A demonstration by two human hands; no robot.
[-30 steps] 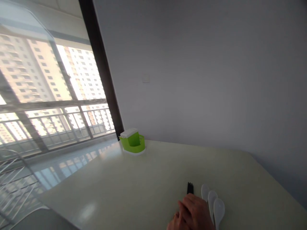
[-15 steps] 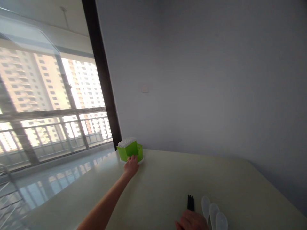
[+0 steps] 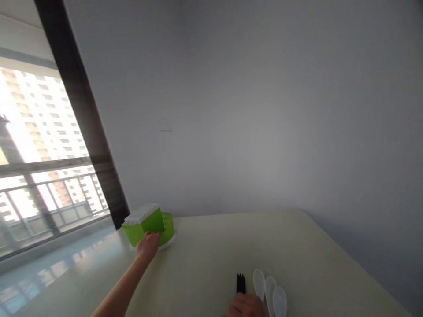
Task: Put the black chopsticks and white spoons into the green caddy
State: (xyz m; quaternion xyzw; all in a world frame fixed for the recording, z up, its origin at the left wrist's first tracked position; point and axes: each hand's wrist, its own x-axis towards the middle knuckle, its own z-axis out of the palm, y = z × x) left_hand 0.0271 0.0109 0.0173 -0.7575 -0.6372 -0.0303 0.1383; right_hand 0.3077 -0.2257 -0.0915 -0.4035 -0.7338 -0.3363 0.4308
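1 left hand [image 3: 147,243] grips the near side of the green basket [image 3: 154,221], far left on the table [image 3: 198,264]; I judge 1-sided pulling could tip it, and cannot tell whether the right hand [image 3: 246,305] holds the black fork [image 3: 241,284].

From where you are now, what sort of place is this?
Probably a room in an apartment: tall buildings stand outside beyond a railing, and white spoons lie on a pale table.

Apparently a home, likely a flat: white spoons [image 3: 280,302] lie on the table [image 3: 198,257], and a railing [image 3: 66,178] and tall building [image 3: 54,114] show outside
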